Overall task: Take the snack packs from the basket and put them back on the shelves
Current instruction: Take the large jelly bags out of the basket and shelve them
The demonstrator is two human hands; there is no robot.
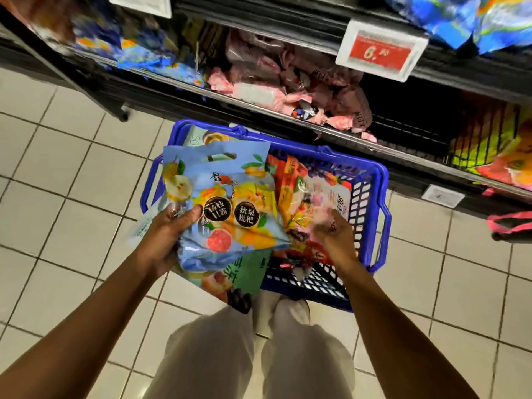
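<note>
A blue plastic basket [374, 197] stands on the tiled floor below the shelves, holding several snack packs. My left hand [167, 234] grips a stack of packs over the basket's left side: a light-blue fruit pack [227, 197] on top, a green pack [247, 272] under it. My right hand [334, 231] is over the basket's right half, fingers loosely curled on a pink and red clear-fronted pack [316, 203]; whether it grips the pack cannot be told. The bottom shelf [259, 110] runs just behind the basket.
The shelf holds pink packs [288, 79] in the middle, blue packs [138, 56] to the left and yellow-orange packs [495, 145] to the right. A red price tag [380, 51] hangs from the shelf above. My legs in light trousers [259, 355] stand right behind the basket.
</note>
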